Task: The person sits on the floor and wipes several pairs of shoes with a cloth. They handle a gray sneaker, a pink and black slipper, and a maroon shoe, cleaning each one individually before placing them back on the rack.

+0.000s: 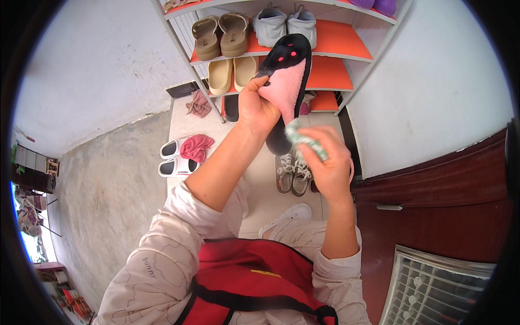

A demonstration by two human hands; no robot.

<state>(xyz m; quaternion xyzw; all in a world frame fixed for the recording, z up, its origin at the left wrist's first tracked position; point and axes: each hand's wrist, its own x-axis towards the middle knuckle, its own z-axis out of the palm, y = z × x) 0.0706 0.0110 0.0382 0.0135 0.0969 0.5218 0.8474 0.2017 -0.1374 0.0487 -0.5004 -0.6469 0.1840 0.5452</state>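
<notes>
My left hand (260,105) grips a plush slipper (284,83) by its side, the thumb lying over the edge. The slipper has a pink fabric part, a black toe end with small pink spots, and a dark sole. It is held up in front of the shoe rack, toe end pointing away from me. In my right hand (327,160) is a bunched green-and-white cloth (302,136), blurred, close against the slipper's heel end. Whether the cloth touches the slipper is hard to tell.
A shoe rack (337,36) with orange shelves holds brown sandals (221,36), grey shoes (270,26) and beige clogs (221,77). On the floor are white slides (172,166) with a pink cloth (197,148), and laced sneakers (292,174). A dark red wooden door (438,223) stands at right.
</notes>
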